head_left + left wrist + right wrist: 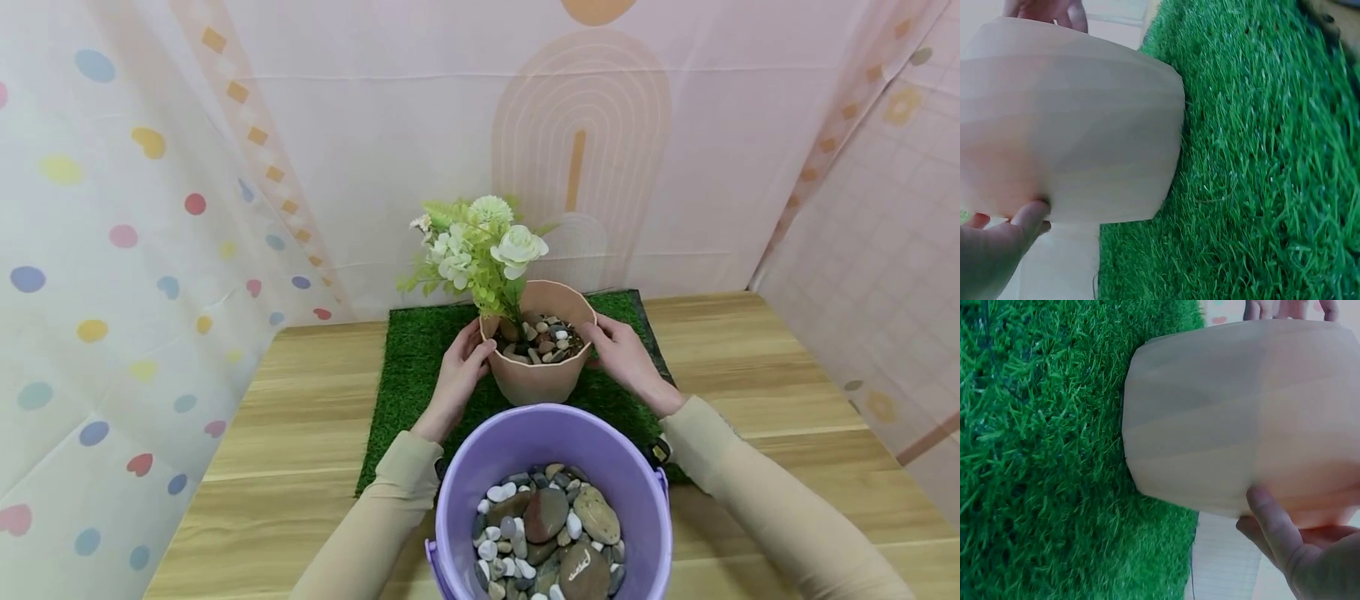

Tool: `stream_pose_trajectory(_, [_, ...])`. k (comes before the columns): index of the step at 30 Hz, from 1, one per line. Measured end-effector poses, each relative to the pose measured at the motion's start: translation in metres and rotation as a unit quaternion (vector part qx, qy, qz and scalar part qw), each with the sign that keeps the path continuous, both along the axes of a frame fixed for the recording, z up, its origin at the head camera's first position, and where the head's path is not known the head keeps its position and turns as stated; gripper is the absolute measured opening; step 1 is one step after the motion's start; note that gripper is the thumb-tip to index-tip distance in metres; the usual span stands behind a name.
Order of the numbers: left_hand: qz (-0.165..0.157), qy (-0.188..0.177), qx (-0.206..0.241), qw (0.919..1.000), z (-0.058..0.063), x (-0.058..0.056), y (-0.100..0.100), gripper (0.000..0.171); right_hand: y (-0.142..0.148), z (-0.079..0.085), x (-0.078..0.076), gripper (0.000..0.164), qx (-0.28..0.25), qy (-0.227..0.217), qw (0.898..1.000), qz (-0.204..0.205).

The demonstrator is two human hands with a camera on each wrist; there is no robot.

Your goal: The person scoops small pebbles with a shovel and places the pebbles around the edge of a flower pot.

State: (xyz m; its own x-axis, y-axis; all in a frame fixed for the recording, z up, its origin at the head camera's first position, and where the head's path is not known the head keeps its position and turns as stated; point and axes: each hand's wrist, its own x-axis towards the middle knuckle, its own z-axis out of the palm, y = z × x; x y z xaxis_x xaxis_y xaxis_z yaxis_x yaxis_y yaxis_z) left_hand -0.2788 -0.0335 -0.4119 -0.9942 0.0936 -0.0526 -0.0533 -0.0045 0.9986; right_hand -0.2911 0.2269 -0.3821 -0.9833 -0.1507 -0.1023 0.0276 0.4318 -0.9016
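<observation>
A pale terracotta-coloured flowerpot (536,385) stands upright on a green artificial turf mat (408,375). White artificial flowers (480,250) with leafy stems rise from its left side, leaning left. Small mixed pebbles (551,340) lie inside around the stem. My left hand (459,372) holds the pot's left side near the rim, its thumb against the outer wall. On the opposite side, my right hand (626,357) grips the pot near the rim. In the right wrist view, the right thumb (1272,515) lies along the pot wall; its fingers are partly hidden behind the pot.
A purple bucket (468,462) stands in front of the pot, between my forearms. White, grey and brown stones (546,517) of mixed sizes cover its bottom. Under everything is a wooden table (300,425). Patterned curtains (390,150) hang behind and at both sides.
</observation>
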Motion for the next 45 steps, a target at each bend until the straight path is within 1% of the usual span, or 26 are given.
stream_pose_trajectory(5, [-0.020, 0.002, 0.002, 0.9998, 0.000, -0.001, 0.000, 0.062, -0.001, 0.010, 0.000, 0.052, 0.006, -0.009, 1.000, -0.013])
stream_pose_trajectory(9, [-0.042, 0.019, 0.001, 0.9989, 0.005, -0.003, 0.007, 0.063, 0.006, 0.020, -0.002, 0.051, 0.014, 0.008, 0.999, -0.028])
stream_pose_trajectory(11, [-0.054, 0.029, 0.005, 0.9981, 0.010, -0.007, 0.015, 0.063, 0.013, 0.026, -0.006, 0.045, 0.016, 0.026, 0.999, -0.040])
stream_pose_trajectory(13, [-0.065, 0.041, 0.005, 0.9970, 0.015, -0.015, 0.024, 0.064, 0.021, 0.033, -0.012, 0.039, 0.019, 0.042, 0.998, -0.048])
stream_pose_trajectory(15, [-0.073, 0.052, 0.001, 0.9960, 0.018, -0.024, 0.034, 0.065, 0.030, 0.039, -0.019, 0.034, 0.030, 0.045, 0.997, -0.049])
stream_pose_trajectory(18, [-0.090, 0.062, -0.009, 0.9940, 0.018, -0.035, 0.050, 0.067, 0.044, 0.043, -0.028, 0.034, 0.053, 0.038, 0.997, -0.044])
stream_pose_trajectory(22, [-0.111, 0.058, -0.032, 0.9916, 0.012, -0.045, 0.067, 0.070, 0.063, 0.039, -0.036, 0.034, 0.073, 0.031, 0.996, -0.041])
stream_pose_trajectory(25, [-0.124, 0.063, -0.043, 0.9894, 0.005, -0.050, 0.075, 0.069, 0.072, 0.032, -0.039, 0.035, 0.069, 0.032, 0.996, -0.044])
stream_pose_trajectory(30, [-0.152, 0.075, -0.052, 0.9842, -0.002, -0.053, 0.082, 0.067, 0.080, 0.019, -0.042, 0.036, 0.061, 0.031, 0.996, -0.061])
stream_pose_trajectory(32, [-0.158, 0.073, -0.059, 0.9830, -0.003, -0.052, 0.083, 0.068, 0.082, 0.014, -0.043, 0.036, 0.060, 0.024, 0.996, -0.063])
stream_pose_trajectory(35, [-0.157, 0.070, -0.067, 0.9828, -0.006, -0.054, 0.083, 0.067, 0.084, 0.009, -0.044, 0.036, 0.065, 0.014, 0.996, -0.062])
stream_pose_trajectory(39, [-0.148, 0.065, -0.079, 0.9836, -0.005, -0.059, 0.086, 0.068, 0.086, 0.009, -0.049, 0.036, 0.077, 0.007, 0.995, -0.058])
stream_pose_trajectory(41, [-0.144, 0.063, -0.091, 0.9834, -0.004, -0.062, 0.087, 0.069, 0.086, 0.009, -0.051, 0.036, 0.081, 0.007, 0.995, -0.054])
stream_pose_trajectory(45, [-0.140, 0.065, -0.125, 0.9800, -0.001, -0.066, 0.086, 0.069, 0.087, 0.010, -0.055, 0.037, 0.084, 0.005, 0.996, -0.040])
